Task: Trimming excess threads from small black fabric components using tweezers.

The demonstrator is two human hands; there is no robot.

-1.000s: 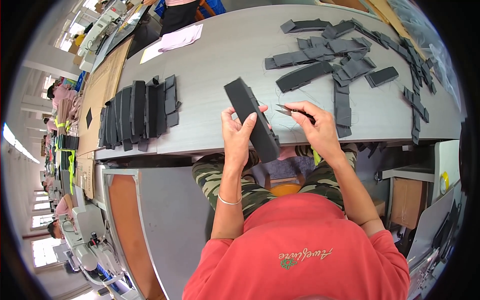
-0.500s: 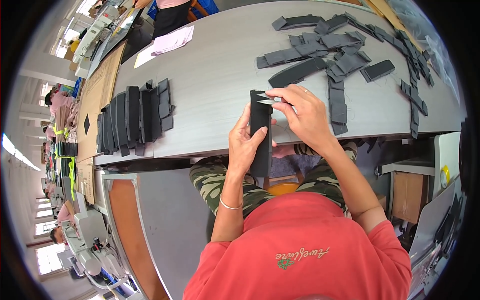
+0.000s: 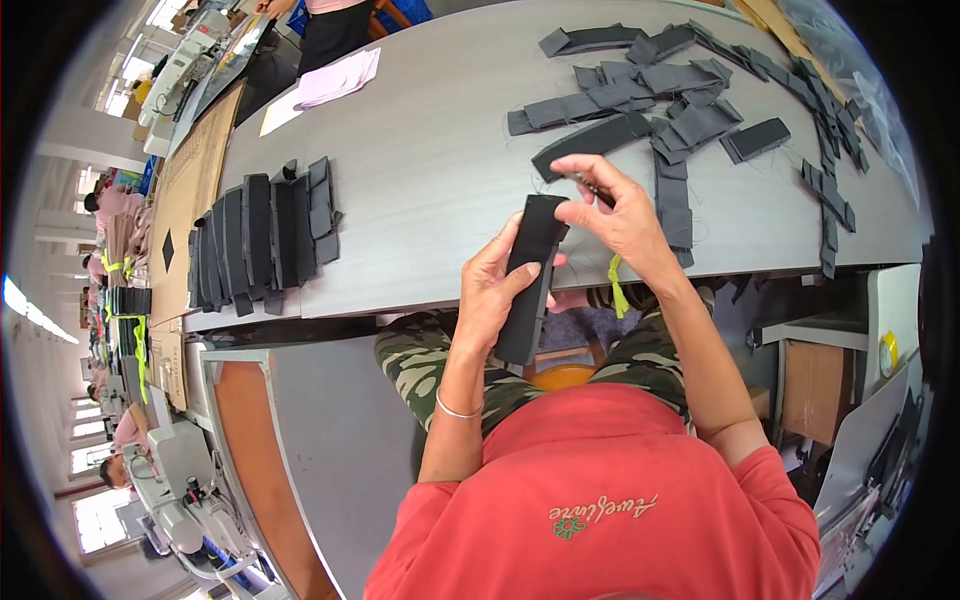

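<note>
My left hand (image 3: 492,290) is closed round a dark fabric strip (image 3: 530,270), its thumb lying across the front face. The strip slants, upper end leaning right, over the table's near edge. My right hand (image 3: 622,220) is at the strip's upper right corner, its thumb touching or very close to it. Thread snips (image 3: 598,191) are tucked in that hand, mostly hidden by the fingers. A neon yellow tie (image 3: 617,288) dangles below the same palm; what it is fastened to is hidden.
Several similar strips lie in a row (image 3: 262,235) on the left of the grey table (image 3: 420,130). A loose heap of strips (image 3: 690,110) spreads across the far right. Pink papers (image 3: 338,80) lie at the far left, near another person's hand (image 3: 272,8).
The snips' blades have gone from the strip's top edge and turned back into my right hand. The strip has tilted to the right, and the yellow tie has come into sight.
</note>
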